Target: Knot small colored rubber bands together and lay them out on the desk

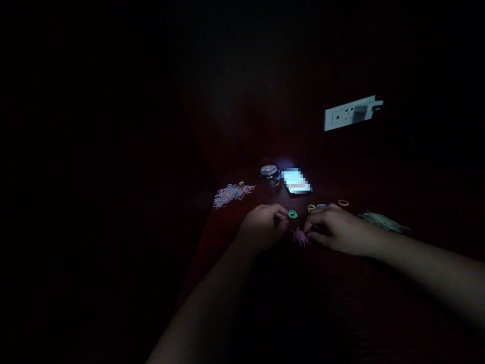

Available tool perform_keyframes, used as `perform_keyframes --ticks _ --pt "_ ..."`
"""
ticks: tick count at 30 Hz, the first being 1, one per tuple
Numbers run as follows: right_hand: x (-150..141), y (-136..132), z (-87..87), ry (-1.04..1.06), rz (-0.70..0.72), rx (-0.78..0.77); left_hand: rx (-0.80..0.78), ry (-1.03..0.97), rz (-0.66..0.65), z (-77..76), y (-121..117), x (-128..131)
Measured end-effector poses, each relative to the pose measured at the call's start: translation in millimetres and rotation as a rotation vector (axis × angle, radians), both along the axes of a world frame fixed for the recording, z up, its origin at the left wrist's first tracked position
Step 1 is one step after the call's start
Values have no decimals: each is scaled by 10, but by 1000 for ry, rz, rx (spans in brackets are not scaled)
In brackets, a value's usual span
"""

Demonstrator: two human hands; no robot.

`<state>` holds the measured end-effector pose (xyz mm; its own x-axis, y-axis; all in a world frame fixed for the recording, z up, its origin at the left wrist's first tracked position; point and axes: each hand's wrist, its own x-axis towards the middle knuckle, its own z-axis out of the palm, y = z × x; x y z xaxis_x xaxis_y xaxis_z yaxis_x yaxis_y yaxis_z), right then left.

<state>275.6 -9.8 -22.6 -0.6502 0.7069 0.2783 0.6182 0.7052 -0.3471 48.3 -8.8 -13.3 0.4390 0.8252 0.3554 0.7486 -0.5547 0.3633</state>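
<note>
It's dark where I stand, lit mostly by what falls on the table [217,237], and both hands are low over it, bent inward toward each other. The purple bands [301,236] lie in a small loose heap between them, clearly nearer the right hand [337,227]: its thumb and fingertips come down right at the heap's edge, whether touching I can't say. The heap is a tangle, with no long axis I can make out. The right fingers are bent, but I can't tell whether a band is pinched there. The left hand [264,222] is curled, its fingertips just beside the green ring [292,214], which sits between the hands, beyond the purple heap; shadow hides whether that grip holds anything. Past the right fingers are a yellow ring [311,208] and, partly behind the knuckles, a blue ring [322,205]. A pale pile [384,222] lies beyond the right wrist, a mixed pile [231,194] beyond the left hand on its outer side; the jar [270,177] and lit phone [296,181] stand ahead of both.
</note>
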Motion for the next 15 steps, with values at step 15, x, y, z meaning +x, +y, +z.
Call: perform_keyframes --ticks 15 --pt "-61 -67 29 62 -11 -8 -162 213 703 -355 452 -499"
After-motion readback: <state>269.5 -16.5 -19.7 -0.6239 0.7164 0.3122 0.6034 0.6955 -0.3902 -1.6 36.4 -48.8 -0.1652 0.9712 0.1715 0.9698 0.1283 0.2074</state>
